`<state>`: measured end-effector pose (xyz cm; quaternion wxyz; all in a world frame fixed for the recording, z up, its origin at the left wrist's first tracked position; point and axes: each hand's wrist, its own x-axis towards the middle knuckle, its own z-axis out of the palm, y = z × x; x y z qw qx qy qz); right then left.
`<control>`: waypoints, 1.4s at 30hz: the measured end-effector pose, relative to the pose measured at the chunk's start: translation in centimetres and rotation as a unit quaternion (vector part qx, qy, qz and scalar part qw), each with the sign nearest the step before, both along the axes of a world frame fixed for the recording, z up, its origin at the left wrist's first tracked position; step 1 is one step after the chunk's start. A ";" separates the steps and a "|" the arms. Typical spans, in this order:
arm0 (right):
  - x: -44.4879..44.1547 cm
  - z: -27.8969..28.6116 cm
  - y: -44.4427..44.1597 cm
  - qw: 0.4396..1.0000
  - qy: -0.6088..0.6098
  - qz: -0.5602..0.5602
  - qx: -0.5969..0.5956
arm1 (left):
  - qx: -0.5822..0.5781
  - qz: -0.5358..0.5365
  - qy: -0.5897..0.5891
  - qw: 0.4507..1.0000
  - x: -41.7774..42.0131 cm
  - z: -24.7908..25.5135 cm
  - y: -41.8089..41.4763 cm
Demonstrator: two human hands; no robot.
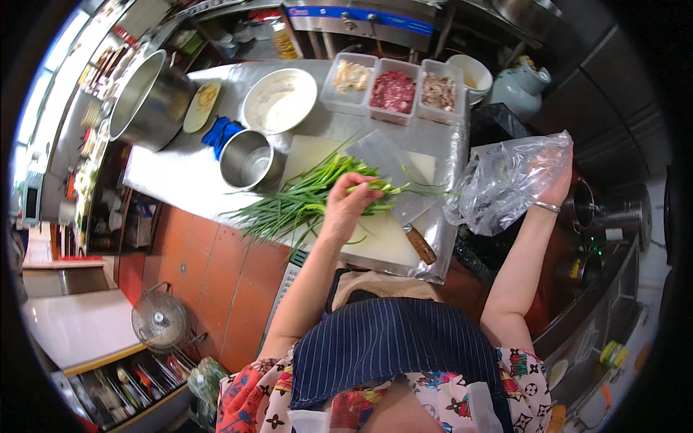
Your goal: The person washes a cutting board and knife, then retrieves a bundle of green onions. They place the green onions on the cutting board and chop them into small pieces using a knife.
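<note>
My left hand pinches the pale ends of a few green onions above a bunch of green onions. The bunch lies across a white cutting board and over its left side. A cleaver with a wooden handle lies on the board, its blade partly under the greens. Out to the right, past the table's edge, my right hand holds a clear plastic bag; the bag's film covers some of the fingers.
On the metal table stand a steel pot, a white bowl, a large stockpot and plastic tubs of meat. A blue cloth lies by the pot. A gas cylinder stands beyond the right edge.
</note>
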<state>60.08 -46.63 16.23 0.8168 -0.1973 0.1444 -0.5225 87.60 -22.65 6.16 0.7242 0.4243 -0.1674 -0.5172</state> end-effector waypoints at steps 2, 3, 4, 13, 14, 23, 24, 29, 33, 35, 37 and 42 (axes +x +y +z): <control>-2.6 -1.2 -1.2 0.997 -0.029 0.060 -0.040 | 0.003 0.005 0.002 1.000 0.8 -0.2 -0.2; -1.0 0.1 -0.5 0.986 0.099 -0.125 0.056 | 0.020 0.020 -0.029 0.999 1.1 0.1 -0.1; -0.2 0.9 0.0 0.985 0.092 -0.128 0.066 | 0.022 0.038 -0.046 0.998 1.9 -0.6 0.4; -2.9 2.0 -1.0 0.990 0.030 -0.131 0.037 | 0.223 0.119 -0.741 0.622 6.0 1.3 0.1; -3.5 1.9 -1.1 0.994 0.007 -0.103 0.022 | 0.233 0.139 -0.734 0.622 5.9 1.6 -0.2; -1.6 6.4 2.8 0.995 0.026 -0.058 -0.072 | -0.075 -0.006 -0.723 0.687 -7.6 -0.2 -10.5; -2.0 7.2 3.3 0.995 0.020 -0.044 -0.082 | -0.072 -0.005 -0.727 0.683 -8.9 -0.4 -11.1; -7.5 6.2 1.7 0.938 0.184 -0.283 -0.077 | 0.059 -0.153 -0.689 0.706 -7.2 2.0 -12.0; -16.7 -0.3 -2.9 0.972 0.090 -0.188 -0.113 | 0.134 -0.059 -0.736 0.661 -0.4 4.9 -10.0; -14.1 -1.0 -2.7 0.945 0.120 -0.304 0.012 | 0.129 0.011 -0.703 0.699 2.3 6.8 -7.7; -16.0 -6.0 -4.0 0.949 0.111 -0.295 0.009 | 0.187 0.007 -0.716 0.672 4.2 7.3 -6.0; -14.0 -18.7 -4.4 0.796 0.559 -0.181 0.149 | 0.247 0.014 -0.686 0.684 5.9 5.7 -1.4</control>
